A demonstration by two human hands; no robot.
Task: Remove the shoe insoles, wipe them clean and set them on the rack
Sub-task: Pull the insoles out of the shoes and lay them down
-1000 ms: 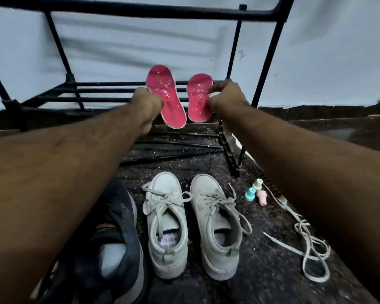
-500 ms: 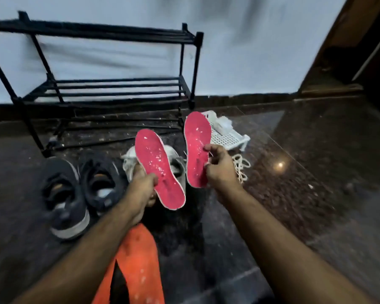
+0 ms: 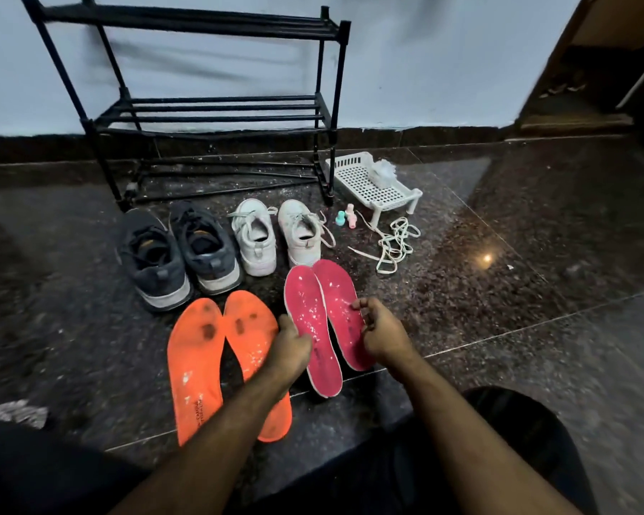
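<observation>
Person's left hand and right hand each pinch a pink insole down by the floor, orange insoles lying at 9 o'clock of them.

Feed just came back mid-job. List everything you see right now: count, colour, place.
rack: 1, black, against the wall, shelves bare
dark shoes: 2, navy-black, floor before the rack, left
white shoes: 2, floor, right of the dark shoes
orange insoles: 2, stained, on the floor near the person
pink insoles: 2, white-flecked, side by side right of the orange ones
basket: 1, white, floor right of the rack, something pale inside
small bottles: pink and teal seen, beside the basket
laces: white, loose tangle, count unclear
left hand: on the left pink insole
right hand: on the right pink insole
</observation>
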